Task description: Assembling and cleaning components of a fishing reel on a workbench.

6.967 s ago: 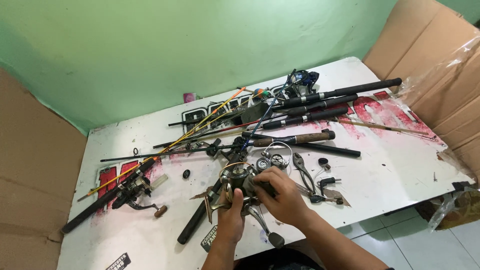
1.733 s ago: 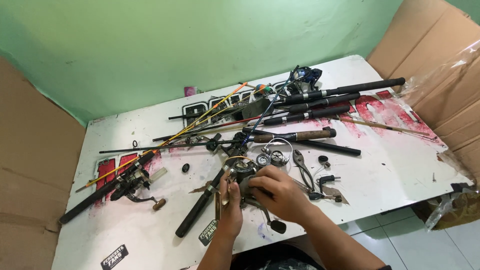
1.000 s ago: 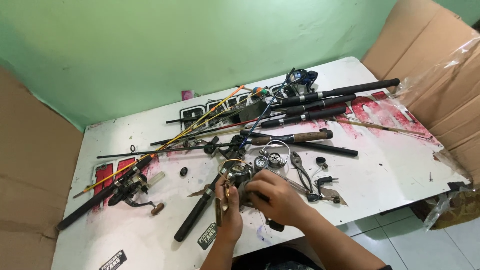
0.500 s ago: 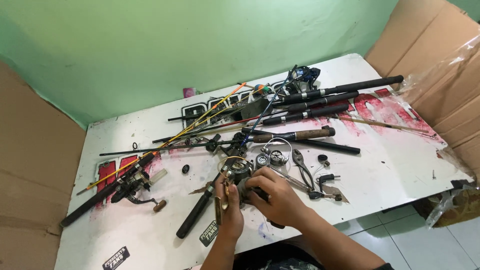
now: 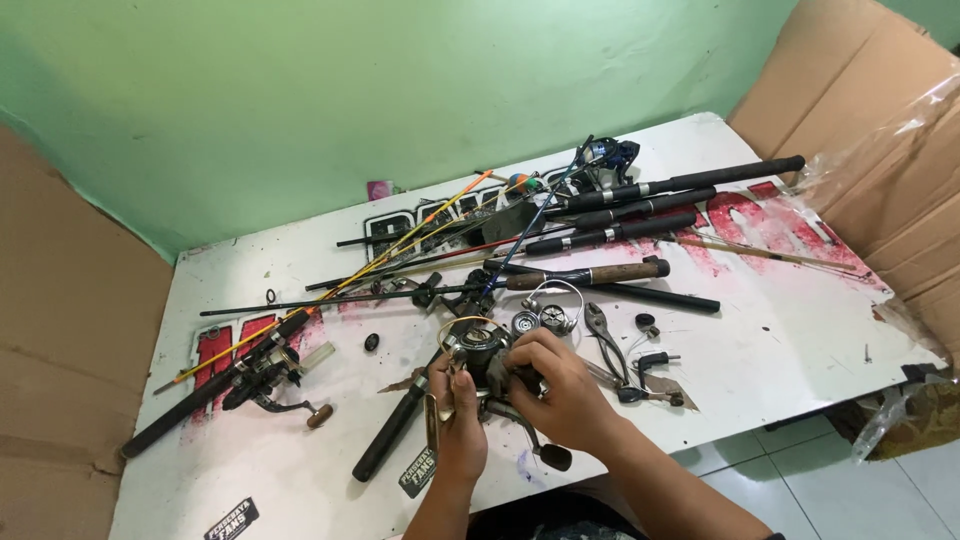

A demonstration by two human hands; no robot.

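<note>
Barely anything has shifted since half a second ago: both hands stay low at the front edge of the desk (image 5: 800,340), right hand a touch further over the reel.

Left hand (image 5: 462,425) fingers closed around the lower body of the spinning reel (image 5: 487,352), a slim brass-coloured tool upright in the same grip. Right hand (image 5: 560,385) fingers curled onto the reel's right side, gripping it; what the fingertips are on is hidden. Reel sits between both hands, just above the desk, near its front edge.

Risks, as I judge them:
- Small loose parts (image 5: 540,320) lie just beside the reel; a knock from the right wrist could roll them off the edge.
- Reel crank handle (image 5: 552,456) hangs at the desk's edge, could snag on the sleeve or the desk.
- Pliers (image 5: 603,335) and black knobs close by the right hand, easy to sweep.

Materials: reel is dark metal with a thin wire bail, worn and dull. Fishing rods (image 5: 640,205) are long, black, matte foam grips, one cork-coloured handle (image 5: 620,272). Desk is a glossy white printed board with red and black lettering. Cardboard sheets (image 5: 60,340) on both sides, green wall behind.
</note>
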